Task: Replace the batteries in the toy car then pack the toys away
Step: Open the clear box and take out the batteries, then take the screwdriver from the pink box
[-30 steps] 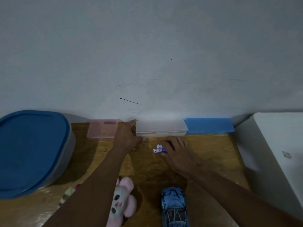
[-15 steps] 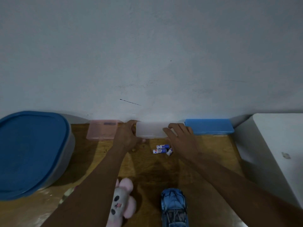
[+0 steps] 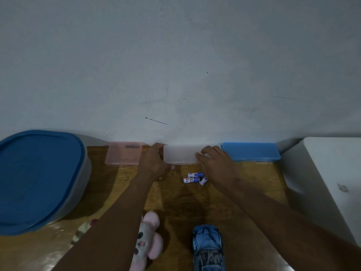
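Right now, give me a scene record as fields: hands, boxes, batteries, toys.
left hand: left hand on the left end of the translucent white plastic box
right hand: right hand on the same box's right end
boxes along wall: pink translucent box, white box, flat blue plastic box
batteries: three small blue-and-white batteries loose on the wooden table, in front of the white box
toys: blue toy car and pink plush toy near the table's front edge
large container: grey tub with blue lid, far left
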Motion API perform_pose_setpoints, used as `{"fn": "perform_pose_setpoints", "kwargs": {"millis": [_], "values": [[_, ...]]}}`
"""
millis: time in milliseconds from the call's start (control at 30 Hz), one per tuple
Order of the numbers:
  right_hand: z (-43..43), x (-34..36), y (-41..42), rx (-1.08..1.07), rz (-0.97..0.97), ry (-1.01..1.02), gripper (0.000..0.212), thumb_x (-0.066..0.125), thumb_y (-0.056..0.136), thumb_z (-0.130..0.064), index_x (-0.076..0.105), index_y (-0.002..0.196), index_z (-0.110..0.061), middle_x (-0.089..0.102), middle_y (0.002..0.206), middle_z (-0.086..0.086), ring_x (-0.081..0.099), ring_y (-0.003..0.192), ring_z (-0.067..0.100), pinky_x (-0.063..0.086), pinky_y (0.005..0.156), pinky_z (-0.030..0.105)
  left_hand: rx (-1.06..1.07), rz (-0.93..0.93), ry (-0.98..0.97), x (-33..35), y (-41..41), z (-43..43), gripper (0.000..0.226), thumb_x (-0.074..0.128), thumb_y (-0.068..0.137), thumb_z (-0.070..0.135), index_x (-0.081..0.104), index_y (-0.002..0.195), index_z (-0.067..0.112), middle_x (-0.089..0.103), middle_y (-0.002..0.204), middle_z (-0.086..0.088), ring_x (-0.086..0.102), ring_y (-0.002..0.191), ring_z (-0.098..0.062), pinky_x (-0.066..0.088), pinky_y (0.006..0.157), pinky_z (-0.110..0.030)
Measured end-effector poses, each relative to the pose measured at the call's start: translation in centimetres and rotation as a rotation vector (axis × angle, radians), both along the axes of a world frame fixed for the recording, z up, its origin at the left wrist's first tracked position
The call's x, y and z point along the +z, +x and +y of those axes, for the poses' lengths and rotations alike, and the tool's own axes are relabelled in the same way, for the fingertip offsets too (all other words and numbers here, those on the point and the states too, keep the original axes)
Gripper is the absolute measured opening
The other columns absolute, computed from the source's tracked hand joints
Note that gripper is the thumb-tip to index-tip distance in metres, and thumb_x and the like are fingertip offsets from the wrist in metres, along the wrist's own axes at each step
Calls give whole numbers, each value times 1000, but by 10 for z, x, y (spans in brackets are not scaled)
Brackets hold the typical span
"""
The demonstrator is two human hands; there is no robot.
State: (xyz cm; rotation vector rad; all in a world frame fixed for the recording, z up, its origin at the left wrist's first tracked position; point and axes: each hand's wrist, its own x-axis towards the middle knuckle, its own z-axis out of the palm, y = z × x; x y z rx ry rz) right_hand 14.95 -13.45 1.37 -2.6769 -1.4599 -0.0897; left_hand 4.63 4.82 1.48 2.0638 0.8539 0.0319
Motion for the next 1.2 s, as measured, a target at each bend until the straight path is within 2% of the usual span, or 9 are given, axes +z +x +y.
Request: {"fn": "perform_pose_setpoints", "kwargs": {"millis": [333, 467, 600, 767, 833, 900, 967, 1067, 1200], "values": [[5, 0, -7, -78, 28, -1, 44, 90, 56, -7, 75, 97, -13, 69, 93, 7, 65, 82, 26, 56, 62, 36, 29, -39, 67, 4, -3, -9, 64, 86, 60, 6, 63, 119, 11, 69, 104, -6, 60, 93, -20, 46, 72, -25], [4, 4, -10, -80, 102, 19, 34, 72, 81, -9, 68, 115, -8, 65, 111, 13, 61, 99, 32, 54, 79, 43, 42, -50, 74, 4, -5, -12, 59, 85, 62, 6, 64, 117, 10, 70, 105, -7, 57, 86, -17, 41, 70, -22], [1, 6, -15, -67, 142, -109, 58, 62, 91, -19, 39, 144, -15, 41, 144, 7, 38, 129, 26, 37, 104, 35, 39, -60, 95, 3, -6, -15, 54, 85, 64, 7, 66, 115, 12, 71, 106, -6, 55, 84, -14, 40, 70, -20], [0, 12, -19, -72, 199, -155, 68, 60, 93, -25, 24, 150, -17, 25, 155, 5, 23, 141, 23, 26, 114, 33, 37, -79, 76, 2, -11, -15, 49, 79, 71, 3, 64, 116, 14, 69, 102, -2, 57, 89, -13, 46, 72, -24], [0, 13, -19, -73, 228, -176, 70, 60, 93, -23, 20, 151, -17, 21, 157, 5, 19, 144, 24, 23, 115, 34, 48, -87, 72, 1, -12, -14, 41, 72, 76, 2, 63, 115, 9, 68, 103, -6, 63, 96, -23, 53, 77, -32], [0, 16, -18, -80, 266, -182, 67, 56, 95, -21, 20, 152, -17, 19, 159, 5, 18, 145, 24, 22, 116, 34, 44, -52, 127, 5, -15, -16, 38, 66, 80, 0, 61, 118, 4, 68, 108, -15, 64, 101, -32, 52, 80, -34], [-1, 22, -17, -91, 317, -177, 63, 52, 97, -19, 21, 152, -16, 18, 159, 5, 18, 145, 24, 23, 116, 35, -12, -38, 169, 11, -19, -19, 44, 62, 84, 0, 55, 127, 5, 68, 114, -14, 64, 101, -31, 49, 76, -32], [-2, 33, -18, -105, 360, -122, 55, 47, 100, -18, 25, 150, -13, 25, 156, 7, 24, 143, 23, 26, 115, 35, 22, -21, 213, 24, -29, -23, 51, 64, 84, 4, 50, 133, 5, 64, 120, -12, 61, 107, -30, 52, 84, -35], [5, 45, -28, -78, 361, -19, 46, 47, 99, -19, 39, 143, -13, 42, 145, 7, 39, 132, 23, 35, 110, 36, 220, -171, 224, 42, -57, -18, 31, 65, 87, 9, 64, 117, 12, 68, 106, -2, 65, 96, -19, 55, 75, -24]]}}
